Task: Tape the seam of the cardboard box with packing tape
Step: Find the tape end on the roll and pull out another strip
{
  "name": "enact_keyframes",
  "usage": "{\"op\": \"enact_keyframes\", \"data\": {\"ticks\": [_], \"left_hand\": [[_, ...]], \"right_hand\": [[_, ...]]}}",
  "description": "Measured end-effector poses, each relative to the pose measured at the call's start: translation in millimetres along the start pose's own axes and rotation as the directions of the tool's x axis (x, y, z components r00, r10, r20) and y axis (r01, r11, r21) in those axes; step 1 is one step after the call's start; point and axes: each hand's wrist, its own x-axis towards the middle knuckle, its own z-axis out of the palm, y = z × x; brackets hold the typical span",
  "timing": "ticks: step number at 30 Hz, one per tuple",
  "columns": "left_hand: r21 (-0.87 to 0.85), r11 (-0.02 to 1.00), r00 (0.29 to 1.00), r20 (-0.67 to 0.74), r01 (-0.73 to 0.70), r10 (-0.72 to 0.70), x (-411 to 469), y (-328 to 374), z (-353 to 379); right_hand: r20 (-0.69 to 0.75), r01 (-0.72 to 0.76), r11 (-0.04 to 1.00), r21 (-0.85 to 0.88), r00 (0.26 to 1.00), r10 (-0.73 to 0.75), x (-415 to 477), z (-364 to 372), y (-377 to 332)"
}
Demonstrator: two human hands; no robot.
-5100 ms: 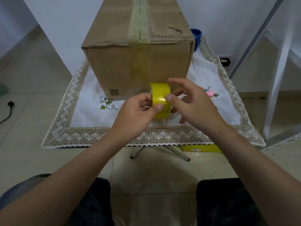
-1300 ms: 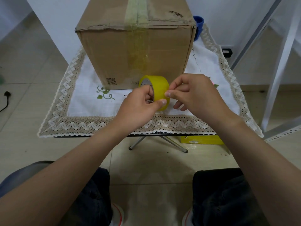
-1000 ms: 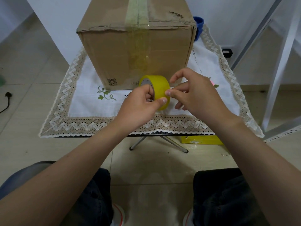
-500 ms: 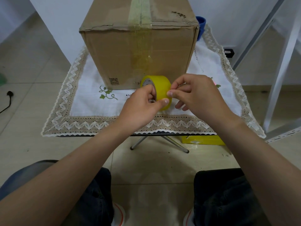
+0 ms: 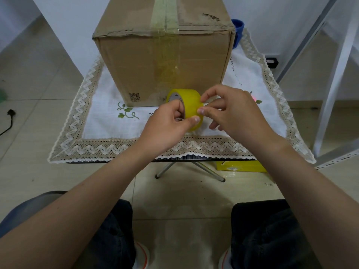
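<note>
A brown cardboard box (image 5: 136, 61) stands on the small table, with a strip of yellowish tape (image 5: 165, 16) along its top seam and down its front face. In front of the box I hold a yellow roll of packing tape (image 5: 191, 100) above the cloth. My left hand (image 5: 167, 125) grips the roll, fingers through its core and thumb on the outer face. My right hand (image 5: 231, 109) touches the roll's outer surface with thumb and fingertips pinched at the tape's edge.
A white cloth with a lace border (image 5: 108, 144) covers the folding table. A blue object (image 5: 239, 30) stands behind the box's right corner. A yellow package (image 5: 240, 166) lies on the floor under the table. A white metal frame (image 5: 336, 74) rises on the right. My knees are below.
Five seconds ago the roll faced me edge-on; since then it has been turned so its core shows at the left. In the last second both hands stayed on it, the right fingers shifting slightly.
</note>
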Motion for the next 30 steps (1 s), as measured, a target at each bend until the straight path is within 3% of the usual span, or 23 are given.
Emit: {"op": "enact_keyframes", "data": {"ticks": [9, 30], "left_hand": [[-0.027, 1.0, 1.0, 0.013, 0.014, -0.013, -2.3, -0.4, 0.2], [-0.023, 0.999, 0.999, 0.022, 0.028, -0.028, -1.3, 0.5, -1.4]], "right_hand": [[0.038, -0.053, 0.995, 0.087, 0.998, 0.05, -0.4, -1.0, -2.6], [-0.002, 0.01, 1.0, 0.011, 1.0, -0.009, 0.0, -3.0, 1.7]]}}
